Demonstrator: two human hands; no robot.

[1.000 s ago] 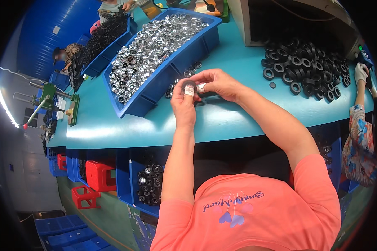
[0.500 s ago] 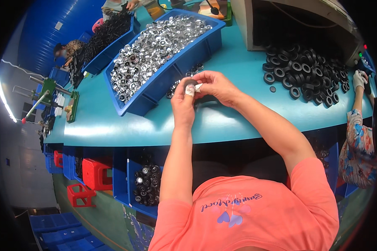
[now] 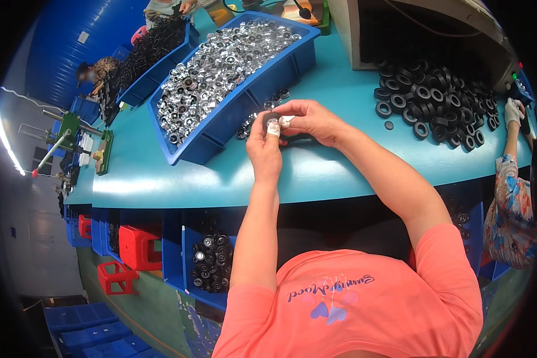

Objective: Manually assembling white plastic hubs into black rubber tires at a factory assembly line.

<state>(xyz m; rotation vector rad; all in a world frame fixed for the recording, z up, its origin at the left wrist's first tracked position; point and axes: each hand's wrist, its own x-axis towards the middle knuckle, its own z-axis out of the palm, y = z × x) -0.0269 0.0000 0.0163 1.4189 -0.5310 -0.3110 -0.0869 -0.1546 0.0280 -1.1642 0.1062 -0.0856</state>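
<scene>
Both hands meet over the table, pinching a small black rubber tyre (image 3: 269, 117) between them. My left hand (image 3: 263, 148) is closed round its left side, with the thumb on its face. My right hand (image 3: 318, 124) grips it from the right, fingertips and thumb together. White tape wraps both thumbs. Whether a hub sits inside the tyre is hidden by the thumbs. Just behind the hands lie several loose shiny hubs (image 3: 278, 97), beside a blue bin (image 3: 253, 95) heaped with silver hubs. A pile of black tyres (image 3: 438, 104) lies to the right.
Under the table, a blue bin holds dark wheels (image 3: 212, 262). Red stools (image 3: 140, 246) stand at the lower left. A green hand press (image 3: 68, 134) is at the table's left end. A co-worker's gloved hand (image 3: 512, 113) is at far right; other people work at the far left.
Both hands stay closed on the tyre and have shifted very slightly. The right thumb has moved a little against the tyre; the bins and pile look the same.
</scene>
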